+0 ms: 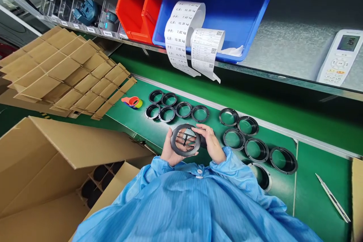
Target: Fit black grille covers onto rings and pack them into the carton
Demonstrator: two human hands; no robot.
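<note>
A round black air vent [185, 140] with crossing slats is held in front of my chest. My left hand [169, 149] wraps round its left side and underside, and some of its fingers show through the openings. At the upper right rim, the fingers of my right hand [209, 140] rest on the vent; its thumb is mostly hidden. Beyond my hands, several black rings stand on the green bench, among them one ring [200, 113] just behind the vent. More lie to the right, such as a ring [256, 149] near my right sleeve.
Left are an open cardboard box [93, 143] with dark round parts and stacked cardboard dividers [65, 72]. Coloured rings [132, 102] lie on the bench; a utility knife [333, 197] lies right. The shelf holds a red bin [138, 5], a blue bin [227, 3], label rolls [181, 41] and a remote [342, 56].
</note>
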